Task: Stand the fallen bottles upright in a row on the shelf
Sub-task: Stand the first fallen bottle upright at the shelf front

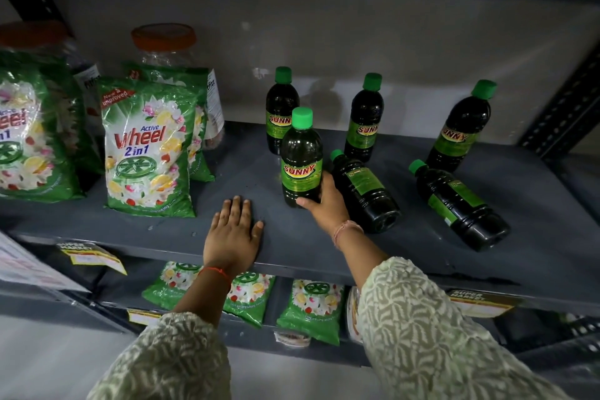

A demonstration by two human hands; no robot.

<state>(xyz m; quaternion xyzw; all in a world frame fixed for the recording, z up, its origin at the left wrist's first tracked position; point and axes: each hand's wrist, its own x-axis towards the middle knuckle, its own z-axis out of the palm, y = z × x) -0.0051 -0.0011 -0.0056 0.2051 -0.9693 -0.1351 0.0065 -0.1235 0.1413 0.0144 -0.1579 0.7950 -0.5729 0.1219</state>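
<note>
Grey shelf (422, 237), right hand (324, 201) gripping upright bottle (302, 159)

We see bare grey shelf (266, 172) between the detergent packets (149, 146) on the left and the bottles on the right, though our flat left hand (233, 230) covers the front of that gap. Our right hand (324, 201) and the upright bottle it grips (302, 159) block the way to the rear-left bottle (281, 110). Two fallen bottles (363, 188) (461, 204) lie across the right front, leaving an open strip between them. Behind them, upright bottles (365, 120) (461, 130) stand well apart near the back wall.
</note>
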